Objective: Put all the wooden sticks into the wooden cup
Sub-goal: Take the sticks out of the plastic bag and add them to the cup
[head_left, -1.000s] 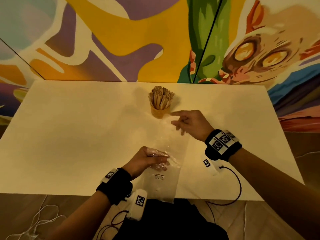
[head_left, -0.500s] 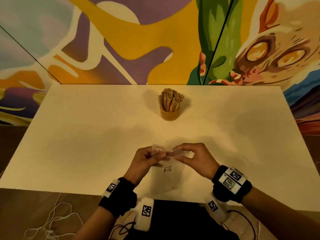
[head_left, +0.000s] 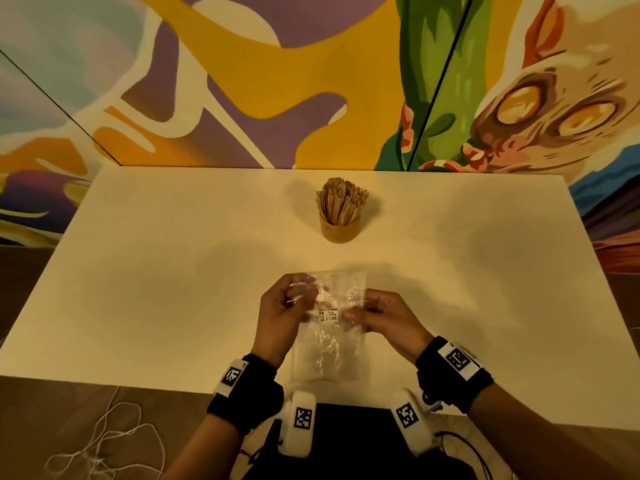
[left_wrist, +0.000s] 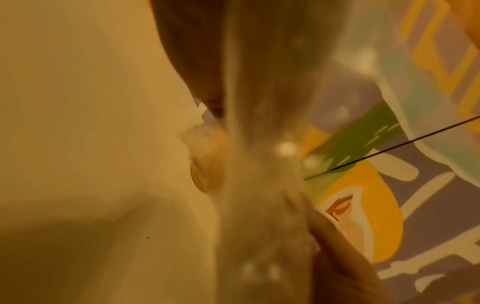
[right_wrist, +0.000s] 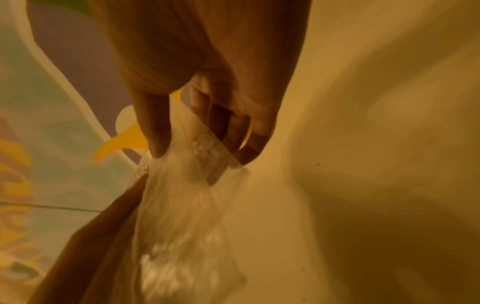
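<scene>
A round wooden cup stands mid-table toward the far edge, packed with several upright wooden sticks. Nearer to me, both hands hold a clear plastic bag with a small white label, lifted over the table's near side. My left hand pinches the bag's upper left edge. My right hand pinches its upper right edge. The right wrist view shows thumb and fingers clamped on the crinkled bag. The left wrist view is blurred, with the bag filling its middle and the cup behind. No sticks show inside the bag.
The white table meets a painted mural wall at the back. A tangle of white cord lies on the floor at lower left. Black cables hang off the table's near edge by my right wrist.
My right hand drew back from the cup and took hold of the bag. Both hands then lifted the bag and spread it upright between them.
</scene>
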Available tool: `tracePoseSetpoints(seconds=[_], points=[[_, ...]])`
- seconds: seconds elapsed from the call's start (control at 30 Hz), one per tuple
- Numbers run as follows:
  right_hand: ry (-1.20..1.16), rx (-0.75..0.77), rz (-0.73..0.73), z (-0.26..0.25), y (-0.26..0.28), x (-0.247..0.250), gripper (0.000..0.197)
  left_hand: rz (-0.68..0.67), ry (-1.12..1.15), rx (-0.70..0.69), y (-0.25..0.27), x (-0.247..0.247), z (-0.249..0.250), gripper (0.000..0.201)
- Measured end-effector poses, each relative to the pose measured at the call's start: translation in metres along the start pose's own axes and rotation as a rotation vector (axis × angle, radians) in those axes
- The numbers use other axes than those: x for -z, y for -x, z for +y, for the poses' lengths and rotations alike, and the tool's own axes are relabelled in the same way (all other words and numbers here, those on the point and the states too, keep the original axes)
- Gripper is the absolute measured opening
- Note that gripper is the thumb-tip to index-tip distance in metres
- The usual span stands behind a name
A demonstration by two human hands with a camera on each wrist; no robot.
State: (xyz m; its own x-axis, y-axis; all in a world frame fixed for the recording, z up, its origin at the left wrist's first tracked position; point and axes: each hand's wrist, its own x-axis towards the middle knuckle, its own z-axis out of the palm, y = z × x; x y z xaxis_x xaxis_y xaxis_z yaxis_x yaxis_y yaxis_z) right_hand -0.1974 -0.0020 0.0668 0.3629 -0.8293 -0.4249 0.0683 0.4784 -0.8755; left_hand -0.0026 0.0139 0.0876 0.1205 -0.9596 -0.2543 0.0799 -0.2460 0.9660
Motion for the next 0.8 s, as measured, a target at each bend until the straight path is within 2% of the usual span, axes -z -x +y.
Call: tracePoseSetpoints(seconds=[0.1, 0.23, 0.33, 0.43, 0.53, 0.63, 0.73, 0.8], points=[[0.012, -0.026, 0.027, 0.005, -0.002, -0.001, 0.009, -0.005, 0.029, 0.036, -0.005, -0.002, 0.002, 0.026], [-0.019, 0.002, 0.150, 0.001, -0.011, 0.001, 0.009, -0.089, 0.033, 0.098, -0.005, 0.002, -0.001, 0.059], [-0.027, -0.069, 0.063, -0.004, -0.014, -0.002, 0.010, 0.008, 0.063, 0.088, -0.009, 0.006, -0.006, 0.064], [0.002, -0.157, -0.057, 0.002, -0.018, -0.006, 0.023, 0.099, 0.083, 0.127, -0.018, 0.011, -0.014, 0.068], [-0.057, -0.163, 0.020, 0.008, -0.026, -0.008, 0.012, 0.058, 0.052, 0.221, -0.025, 0.016, -0.023, 0.081], [-0.057, -0.164, 0.055, 0.012, -0.039, -0.006, 0.008, -0.011, 0.042, 0.302, -0.028, 0.023, -0.033, 0.081], [0.089, -0.226, 0.059, 0.026, -0.051, 0.003, 0.019, 0.005, 0.008, 0.336, -0.039, 0.040, -0.046, 0.078], [0.367, -0.197, 0.140, 0.044, -0.061, 0.019, 0.021, 0.042, -0.038, 0.346, -0.057, 0.058, -0.054, 0.078]])
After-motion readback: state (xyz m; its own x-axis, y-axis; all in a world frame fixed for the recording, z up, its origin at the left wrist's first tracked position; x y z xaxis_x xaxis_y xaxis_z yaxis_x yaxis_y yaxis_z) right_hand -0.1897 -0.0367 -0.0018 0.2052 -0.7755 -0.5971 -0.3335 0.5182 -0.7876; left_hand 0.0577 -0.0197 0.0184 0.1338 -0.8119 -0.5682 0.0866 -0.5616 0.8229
